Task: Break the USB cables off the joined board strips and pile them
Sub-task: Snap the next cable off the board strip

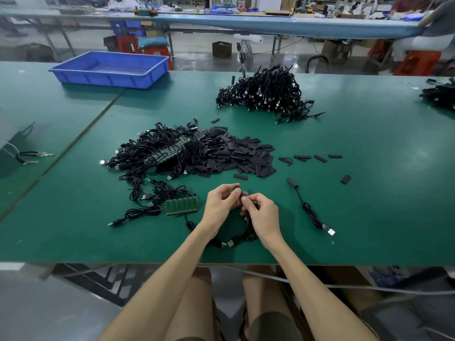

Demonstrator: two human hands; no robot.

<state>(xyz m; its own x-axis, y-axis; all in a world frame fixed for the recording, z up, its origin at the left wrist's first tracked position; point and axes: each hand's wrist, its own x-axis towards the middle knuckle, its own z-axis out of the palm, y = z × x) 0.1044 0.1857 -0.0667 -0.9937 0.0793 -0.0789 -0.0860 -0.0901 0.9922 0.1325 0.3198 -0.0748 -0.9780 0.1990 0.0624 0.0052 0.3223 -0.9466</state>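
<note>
My left hand and my right hand meet near the table's front edge, both pinching the end of a black USB cable whose loop trails toward me. Left of my hands lies a green joined board strip with several cables attached. Behind it sits a heap of more strips and cables. A big pile of finished cables lies farther back. One single cable lies to my right.
A mound of black sleeve pieces spreads in the middle, with loose ones to its right. A blue tray stands at the back left. Another cable pile shows at the right edge. Keys lie far left.
</note>
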